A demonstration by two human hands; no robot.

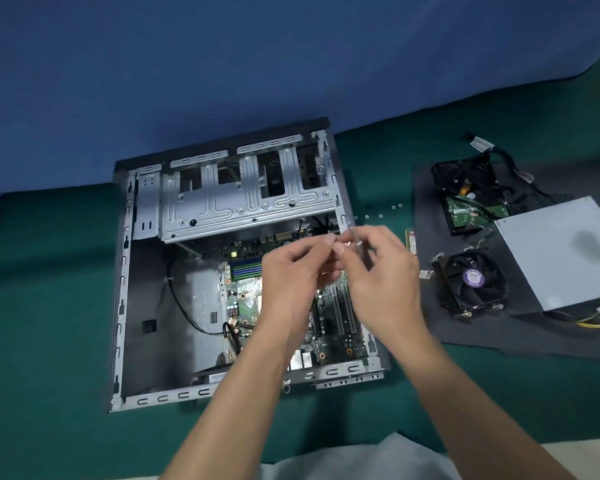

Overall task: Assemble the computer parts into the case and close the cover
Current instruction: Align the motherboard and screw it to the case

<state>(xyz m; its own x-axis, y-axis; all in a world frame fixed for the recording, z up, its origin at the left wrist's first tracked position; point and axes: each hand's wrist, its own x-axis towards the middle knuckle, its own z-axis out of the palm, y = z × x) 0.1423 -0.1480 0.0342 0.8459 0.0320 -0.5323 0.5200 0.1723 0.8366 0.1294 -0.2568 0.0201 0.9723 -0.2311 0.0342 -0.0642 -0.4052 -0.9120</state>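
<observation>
Head view: your open case (124, 306) lies flat on the green cloth (49, 341), with its far edge against the blue backdrop (187, 64). Inside it, the motherboard (243, 299) sits in the right half. The bare drive cage (243, 202) spans the far end, and a black cable (179, 303) loops across the grey floor on the left.

Both your hands hover over the board's far right part, close together and near the case's right wall. Your right hand (381, 271) pinches a thin silvery tool (358, 242) between thumb and fingers, with the shaft tilted. Your left hand (291, 275) has its fingers curled and its fingertips drawn in tight just beside that tool. I cannot tell whether anything is held between them, because the spot is blurred.

To your right lies a black mat (499, 334), well apart from the case. On it are a hard drive (465, 188) at the far end, a cooler fan (471, 282) nearer you, and a grey power supply (561, 251) beside both, with yellow wires trailing from its near side. A memory stick (410, 240) lies at the mat's left edge, just beyond your right hand. A few loose screws (395, 206) dot the cloth between the case and the mat. Bare cloth stretches to the left of the case and on the near side, where your forearms cross its near rim.
</observation>
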